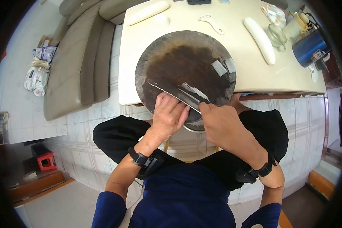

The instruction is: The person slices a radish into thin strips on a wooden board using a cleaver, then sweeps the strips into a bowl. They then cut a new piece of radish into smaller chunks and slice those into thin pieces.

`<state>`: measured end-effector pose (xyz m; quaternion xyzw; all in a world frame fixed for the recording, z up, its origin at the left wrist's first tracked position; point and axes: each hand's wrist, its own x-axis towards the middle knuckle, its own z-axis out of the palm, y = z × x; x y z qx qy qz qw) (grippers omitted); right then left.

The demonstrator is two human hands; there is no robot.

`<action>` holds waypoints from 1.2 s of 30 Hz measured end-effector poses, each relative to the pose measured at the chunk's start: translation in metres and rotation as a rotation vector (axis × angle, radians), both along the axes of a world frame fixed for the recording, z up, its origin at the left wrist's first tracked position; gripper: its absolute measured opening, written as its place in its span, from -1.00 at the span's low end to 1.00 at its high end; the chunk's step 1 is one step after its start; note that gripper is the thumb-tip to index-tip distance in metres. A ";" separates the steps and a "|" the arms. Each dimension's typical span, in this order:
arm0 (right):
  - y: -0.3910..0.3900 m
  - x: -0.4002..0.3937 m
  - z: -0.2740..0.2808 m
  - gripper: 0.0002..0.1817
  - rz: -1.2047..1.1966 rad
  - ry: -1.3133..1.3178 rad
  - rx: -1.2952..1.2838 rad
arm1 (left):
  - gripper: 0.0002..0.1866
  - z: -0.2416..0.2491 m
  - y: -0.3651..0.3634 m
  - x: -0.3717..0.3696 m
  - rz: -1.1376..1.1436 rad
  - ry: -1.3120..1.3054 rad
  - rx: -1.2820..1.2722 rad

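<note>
My right hand (225, 123) is closed around the handle of a kitchen knife (178, 95), whose long blade slants up and left across the round dark chopping board (178, 49). Against the near side of the blade, my left hand (169, 116) rests with its fingers curled down on the board; whatever lies under them is hidden. Thin white strips (193, 90) sit just beyond the blade. Two flat white slices (219, 68) lie near the board's right edge, the outer one partly on the rim.
On the pale table (129, 76) lie a long peeled white radish (260, 41), another white radish (147, 13), a white piece (162, 20) and a peeler (211, 24). A glass jug (276, 37) and a blue canister (309, 48) stand at right. A sofa (78, 57) is at left.
</note>
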<state>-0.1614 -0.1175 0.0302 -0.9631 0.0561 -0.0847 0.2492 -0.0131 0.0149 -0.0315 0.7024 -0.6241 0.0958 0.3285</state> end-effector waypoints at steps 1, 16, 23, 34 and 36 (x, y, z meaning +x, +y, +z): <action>0.002 0.005 -0.001 -0.86 -0.002 0.004 0.001 | -0.87 0.000 0.000 0.000 0.001 0.013 -0.009; 0.000 -0.004 0.003 -0.83 -0.044 0.055 0.025 | -0.71 -0.003 0.009 0.003 -0.045 0.014 0.052; 0.006 0.012 0.002 -0.84 0.013 0.036 -0.012 | -0.71 -0.004 0.007 0.003 -0.043 0.001 0.038; 0.003 -0.001 0.001 -0.79 -0.057 0.014 0.072 | -0.72 -0.005 0.009 0.003 -0.042 0.007 0.036; 0.005 -0.002 0.001 -0.72 -0.044 0.079 0.039 | -0.73 -0.003 0.009 0.002 -0.043 0.012 0.045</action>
